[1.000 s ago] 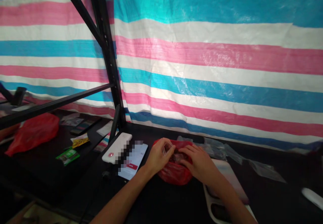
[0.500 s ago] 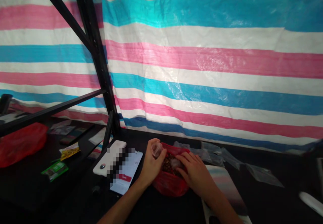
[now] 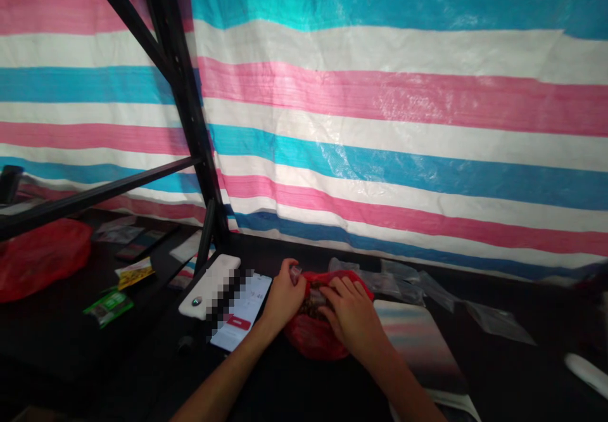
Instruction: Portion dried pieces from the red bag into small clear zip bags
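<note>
Likely mid-pick: fingering through loose brown bits (image 3: pixel 311 308) in the open red bag (image 3: pixel 317 341), set on the black counter (image 3: pixel 308 396) straight ahead, between both hands. Left hand (image 3: pixel 285 295): fingers curled, thumb and forefinger closed on a small piece of clear plastic (image 3: pixel 295 274), at the red bag's left edge. Right hand (image 3: pixel 352 314): half open, fingers bent, tips down in the bag's mouth; can't tell about any grip there, tips hidden. Probably needed next: light right-hand pinch, left kept steady near the rim to avoid spilling.

Materials: thin, crinkly, translucent red film, slumped into a rounded bowl shape. Bits grainy, irregular, too small to identify. Behind and right: limp, flat, see-through bags (image 3: pixel 403 290). Right, by the forearm: glossy flat panel (image 3: pixel 420 343), rounded corners. Left: smooth, rectangular phone (image 3: pixel 240 314), screen lit.
</note>
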Available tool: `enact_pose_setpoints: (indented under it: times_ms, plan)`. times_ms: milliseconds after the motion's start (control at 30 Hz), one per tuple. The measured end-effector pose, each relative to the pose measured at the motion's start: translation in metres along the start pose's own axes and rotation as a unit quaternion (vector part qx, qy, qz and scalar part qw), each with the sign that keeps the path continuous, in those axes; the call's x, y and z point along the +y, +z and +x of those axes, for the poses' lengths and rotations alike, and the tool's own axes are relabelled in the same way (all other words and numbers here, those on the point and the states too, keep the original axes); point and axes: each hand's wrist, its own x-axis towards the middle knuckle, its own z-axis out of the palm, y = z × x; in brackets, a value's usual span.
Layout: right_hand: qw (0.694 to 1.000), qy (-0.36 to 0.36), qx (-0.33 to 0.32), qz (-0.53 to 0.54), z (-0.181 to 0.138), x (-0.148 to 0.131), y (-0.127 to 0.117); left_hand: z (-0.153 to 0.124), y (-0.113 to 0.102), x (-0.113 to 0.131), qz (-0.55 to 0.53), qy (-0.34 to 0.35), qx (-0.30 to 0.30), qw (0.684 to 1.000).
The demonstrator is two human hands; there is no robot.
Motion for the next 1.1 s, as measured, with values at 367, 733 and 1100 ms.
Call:
enact_pose_setpoints:
  times_ms: [367, 733, 1100]
  plan:
    - [0.979, 0.018, 0.146, 0.138, -0.012, 0.030, -0.009, -0.013, -0.003, 0.017, -0.068, 0.155, -0.072, 0.983]
    - [0.965, -0.105, 0.234, 0.047, -0.015, 0.016, -0.017, -0.028, 0.005, 0.024, -0.037, 0.162, -0.147, 0.975]
    - [0.990, 0.034, 0.135, -0.005, -0.017, 0.026, -0.003, -0.020, 0.011, 0.017, -0.093, 0.102, -0.045, 0.989]
